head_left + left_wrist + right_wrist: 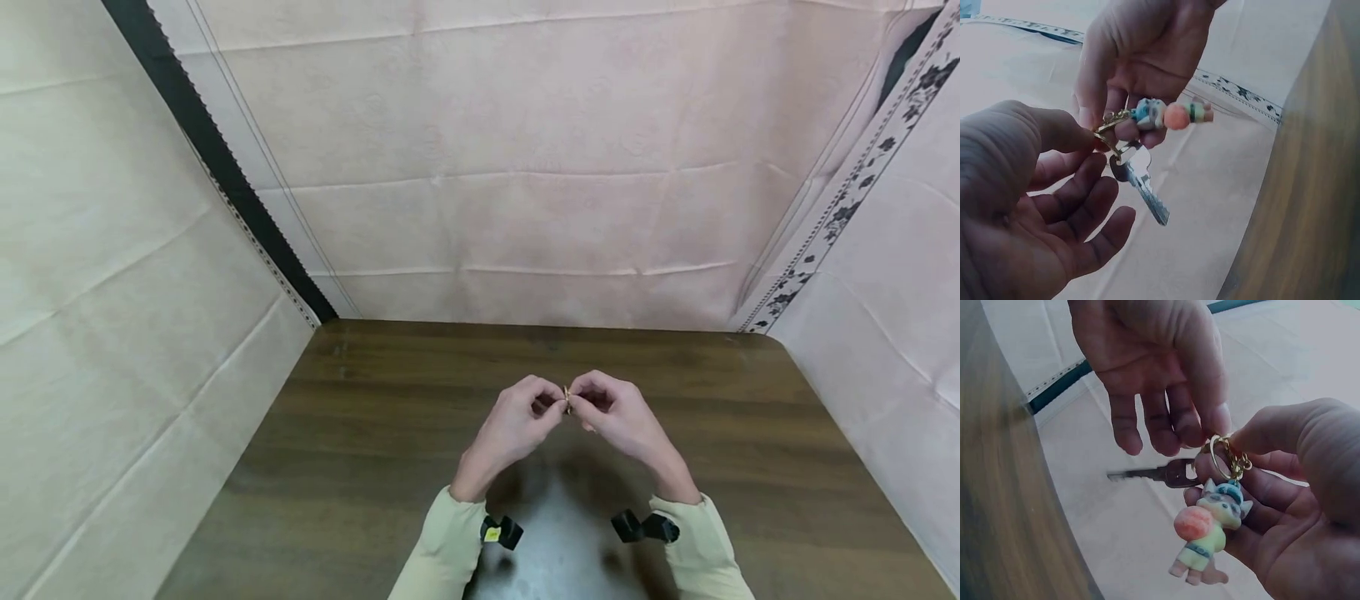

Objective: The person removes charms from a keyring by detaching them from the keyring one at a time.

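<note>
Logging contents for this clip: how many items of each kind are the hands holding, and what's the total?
Key: 1
Gold ring: 1
Gold chain: 1
Figurine charm: 1
Total: 4, all joined as one keychain, pinched between the left hand and right hand above the table.

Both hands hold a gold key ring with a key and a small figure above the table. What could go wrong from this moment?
The left hand and right hand pinch the thin gold ring only with fingertips, so it may slip and fall to the table. The key hangs at the ring's edge and might slide off, if the ring is being opened. The figure charm dangles on a short chain and may swing, disturbing the grip.
</note>
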